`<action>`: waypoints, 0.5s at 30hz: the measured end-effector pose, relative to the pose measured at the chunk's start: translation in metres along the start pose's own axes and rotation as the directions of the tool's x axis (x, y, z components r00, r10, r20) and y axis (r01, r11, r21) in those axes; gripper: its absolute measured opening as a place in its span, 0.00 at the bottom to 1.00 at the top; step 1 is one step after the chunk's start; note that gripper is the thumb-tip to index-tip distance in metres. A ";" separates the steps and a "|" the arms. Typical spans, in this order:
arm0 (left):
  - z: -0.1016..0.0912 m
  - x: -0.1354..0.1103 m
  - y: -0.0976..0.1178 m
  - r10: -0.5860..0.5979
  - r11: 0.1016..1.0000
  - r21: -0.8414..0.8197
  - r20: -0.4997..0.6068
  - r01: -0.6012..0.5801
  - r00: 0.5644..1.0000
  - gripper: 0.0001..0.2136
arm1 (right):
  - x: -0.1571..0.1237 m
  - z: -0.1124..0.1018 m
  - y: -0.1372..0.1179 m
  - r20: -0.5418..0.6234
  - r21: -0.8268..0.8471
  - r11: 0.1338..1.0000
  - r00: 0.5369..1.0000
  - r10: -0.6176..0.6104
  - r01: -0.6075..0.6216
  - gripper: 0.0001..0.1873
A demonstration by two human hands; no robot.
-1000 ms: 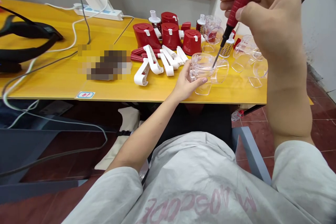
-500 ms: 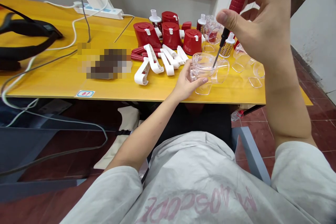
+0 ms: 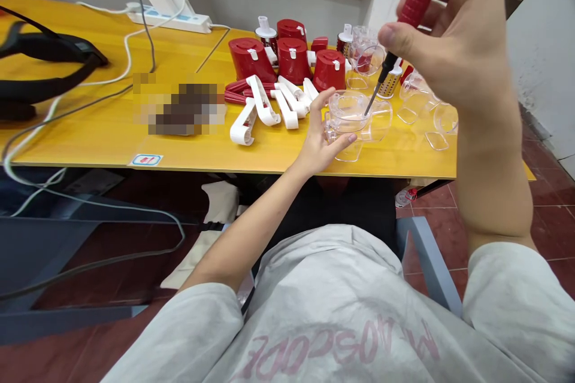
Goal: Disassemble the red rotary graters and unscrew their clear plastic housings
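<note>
Looks like the driving step: right grip (image 3: 467,54) closed round red-handled screwdriver (image 3: 418,3), tip at clear plastic housing (image 3: 348,116), left grip (image 3: 318,148) clasping that by counter's (image 3: 202,152) front edge; next calls for steady, in-line turning.

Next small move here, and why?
Probably a slight twist of the screwdriver with the right hand: its tip appears to meet the clear plastic part, the right fingers are around the handle, and the left hand steadies the part. No screw is discernible.
</note>
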State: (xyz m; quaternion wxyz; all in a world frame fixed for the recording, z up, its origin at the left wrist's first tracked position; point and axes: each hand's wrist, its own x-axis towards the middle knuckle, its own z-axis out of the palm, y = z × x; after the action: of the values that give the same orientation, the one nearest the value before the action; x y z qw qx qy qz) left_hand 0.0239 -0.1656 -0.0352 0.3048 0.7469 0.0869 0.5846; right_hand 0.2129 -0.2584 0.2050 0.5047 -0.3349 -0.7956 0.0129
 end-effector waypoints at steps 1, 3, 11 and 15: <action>0.000 0.000 0.002 0.020 1.000 0.015 0.006 -0.020 1.000 0.49 | 0.001 0.000 0.002 0.038 0.124 0.992 0.999 0.006 -0.010 0.38; -0.001 0.001 0.005 0.028 1.000 -0.005 0.029 -0.028 0.999 0.45 | 0.000 0.002 0.003 0.068 0.320 0.947 0.998 -0.013 -0.009 0.36; 0.004 0.006 0.012 -0.024 0.998 -0.065 0.039 0.027 0.999 0.43 | -0.003 0.003 -0.014 0.000 -0.161 0.984 0.997 0.072 -0.071 0.25; 0.005 0.005 0.009 -0.045 0.998 -0.044 0.038 0.047 0.998 0.46 | -0.004 0.005 -0.007 0.057 0.219 0.973 0.996 0.064 -0.075 0.36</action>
State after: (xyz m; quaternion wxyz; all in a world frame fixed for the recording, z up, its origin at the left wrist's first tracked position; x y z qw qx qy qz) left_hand 0.0277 -0.1723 -0.0268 0.3366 0.7482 0.0852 0.5654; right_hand 0.2060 -0.2647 0.2020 0.5180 -0.3040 -0.7894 0.1272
